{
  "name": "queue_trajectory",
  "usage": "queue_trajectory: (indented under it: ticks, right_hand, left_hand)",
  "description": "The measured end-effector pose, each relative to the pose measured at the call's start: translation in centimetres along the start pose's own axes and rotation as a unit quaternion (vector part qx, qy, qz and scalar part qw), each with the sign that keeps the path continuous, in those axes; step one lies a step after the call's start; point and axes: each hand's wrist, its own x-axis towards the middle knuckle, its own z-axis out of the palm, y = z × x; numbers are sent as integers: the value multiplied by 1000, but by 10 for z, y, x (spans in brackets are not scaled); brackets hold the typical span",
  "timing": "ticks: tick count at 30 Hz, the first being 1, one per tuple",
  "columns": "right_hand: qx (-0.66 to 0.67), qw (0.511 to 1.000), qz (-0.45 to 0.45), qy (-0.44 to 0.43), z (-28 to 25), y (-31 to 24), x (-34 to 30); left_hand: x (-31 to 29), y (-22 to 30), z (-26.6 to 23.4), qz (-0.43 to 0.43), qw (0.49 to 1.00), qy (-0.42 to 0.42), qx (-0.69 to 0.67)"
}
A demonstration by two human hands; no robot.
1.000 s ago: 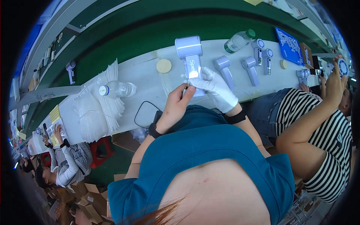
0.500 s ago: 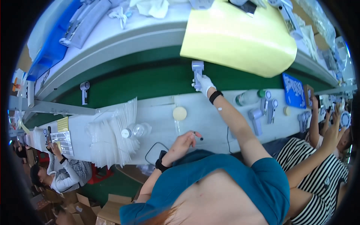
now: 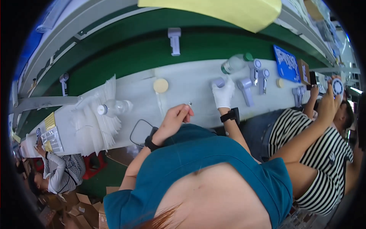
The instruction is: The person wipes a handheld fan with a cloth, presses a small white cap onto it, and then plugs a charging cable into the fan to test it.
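My right hand (image 3: 224,95), in a white glove, is closed round a lavender handheld fan (image 3: 218,82) over the white table; the hand hides most of it. Just right of it, another lavender fan (image 3: 245,91) lies on the tabletop, with two slimmer fans (image 3: 263,81) beyond. A further lavender fan (image 3: 174,41) lies alone on the green belt, no hand touching it. My left hand (image 3: 176,119), bare, is closed near the table's front edge. From its fingertips pokes a small thin piece (image 3: 190,103), too small to name.
A green-capped bottle (image 3: 234,64) lies beyond my right hand. Left on the table are a clear bottle (image 3: 114,107), white plastic sleeves (image 3: 89,122) and a round cream disc (image 3: 160,85). A blue tray (image 3: 286,63) stands far right, near a person in stripes (image 3: 293,133).
My right hand has let go of the fan on the green belt, come back toward me and taken hold of another fan at the table. The view has shifted; my left hand stays closed.
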Motion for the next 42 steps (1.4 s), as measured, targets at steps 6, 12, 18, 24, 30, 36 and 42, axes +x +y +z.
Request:
queue_trajectory:
  ticks: [6, 12, 18, 24, 30, 36, 42]
  right_hand:
    - [-93, 989, 35, -106, -14, 73, -27]
    - [382, 817, 280, -329, -62, -15, -33]
    - [642, 633, 221, -373, -88, -74, -60]
    - [627, 674, 63, -386, -108, -109, -64]
    - [615, 670, 12, -415, -119, -114, -65]
    - [684, 641, 86, -339, -122, -117, -76]
    - [629, 672, 122, -373, -116, -119, -76]
  left_hand:
    - [-3, 11, 25, -23, 998, -37, 50]
    - [-14, 11, 24, 18, 1000, 20, 11]
    - [-18, 28, 15, 152, 983, 104, 4]
    - [-17, 41, 22, 282, 943, 167, 52]
    - [-28, 38, 25, 324, 929, 161, 73]
    - [-36, 31, 25, 309, 941, 116, 79]
    - [-42, 36, 21, 302, 944, 103, 81]
